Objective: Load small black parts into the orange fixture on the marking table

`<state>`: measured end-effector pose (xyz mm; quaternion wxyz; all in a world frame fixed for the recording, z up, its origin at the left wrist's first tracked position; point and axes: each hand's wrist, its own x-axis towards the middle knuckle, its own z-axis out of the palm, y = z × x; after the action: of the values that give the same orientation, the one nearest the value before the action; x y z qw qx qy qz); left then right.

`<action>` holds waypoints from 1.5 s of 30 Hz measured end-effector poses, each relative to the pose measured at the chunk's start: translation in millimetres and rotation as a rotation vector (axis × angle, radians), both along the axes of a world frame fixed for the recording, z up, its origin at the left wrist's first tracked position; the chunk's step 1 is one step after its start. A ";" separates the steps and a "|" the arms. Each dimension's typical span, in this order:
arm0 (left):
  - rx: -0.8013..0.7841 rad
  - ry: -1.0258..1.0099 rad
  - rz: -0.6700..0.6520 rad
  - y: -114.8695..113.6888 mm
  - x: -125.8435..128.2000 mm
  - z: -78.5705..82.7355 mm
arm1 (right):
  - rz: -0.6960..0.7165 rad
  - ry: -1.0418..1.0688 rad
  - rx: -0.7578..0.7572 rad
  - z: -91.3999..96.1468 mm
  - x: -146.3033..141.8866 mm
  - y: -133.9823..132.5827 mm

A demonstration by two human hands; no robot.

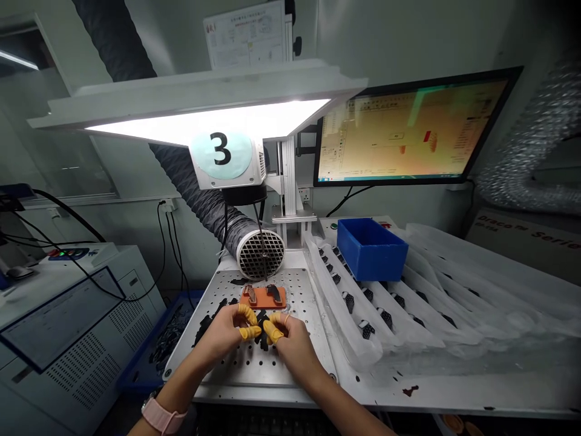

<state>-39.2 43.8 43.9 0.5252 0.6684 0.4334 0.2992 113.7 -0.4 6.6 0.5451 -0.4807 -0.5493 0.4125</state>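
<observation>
Yellow finger cots cover the fingertips of my left hand (229, 327) and my right hand (290, 336). Both hands pinch a small black part (262, 330) between them, over the perforated metal plate (290, 369). Just beyond my fingers lies an orange fixture block (263, 298). A dark curved piece (274, 293) sits on its right side, and a brownish piece (249, 295) on its left. Several black scraps (204, 327) lie on the plate left of my left hand. My fingers partly hide the black part.
A laser head (227, 160) marked 3 hangs over the plate under a lit panel. Behind the fixture is a round exhaust hose mouth (261, 254). On the right, a blue bin (372, 251) stands on white wrapping sheets (436, 327) holding several black parts. A monitor (413, 133) is above.
</observation>
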 end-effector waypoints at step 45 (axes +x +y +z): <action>0.508 0.558 0.400 73.6 0.3 -37.3 | -0.203 -0.632 -0.081 -0.9 -0.9 -7.3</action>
<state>-38.9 117.4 6.6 0.1379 0.7349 0.5924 0.3000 112.9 -7.7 5.7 0.3664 -0.6585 -0.6236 0.2081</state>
